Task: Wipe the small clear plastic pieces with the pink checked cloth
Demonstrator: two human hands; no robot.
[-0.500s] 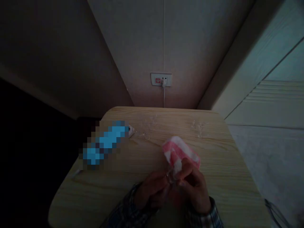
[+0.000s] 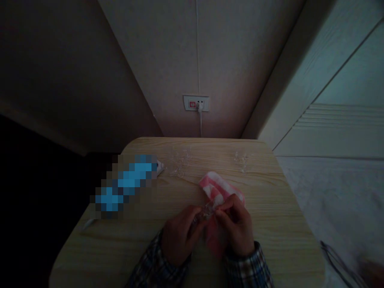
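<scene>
My left hand (image 2: 183, 232) is closed, its thumb and fingers pinching a small clear piece (image 2: 207, 210) that looks like transparent plastic; its exact kind does not show in the dim light. Opposite it, my right hand (image 2: 237, 224) pinches a fold of a pink-and-white striped cloth (image 2: 223, 186) against the clear piece. Part of the cloth lies on the table beyond my fingers, and another part hangs down between my hands. The right fingers cover some of the cloth.
On the wooden table (image 2: 144, 252), several small clear pieces (image 2: 180, 160) lie in a group at the back, and more clear pieces (image 2: 242, 160) at the back right. A phone-like device with a blurred blue screen (image 2: 129, 182) rests at the left. A wall socket (image 2: 196, 104) holds a plugged-in cable.
My left hand has turned, its back now upward, and the clear piece shows more between my fingers. The right hand still pinches the cloth. The whole view has shifted slightly.
</scene>
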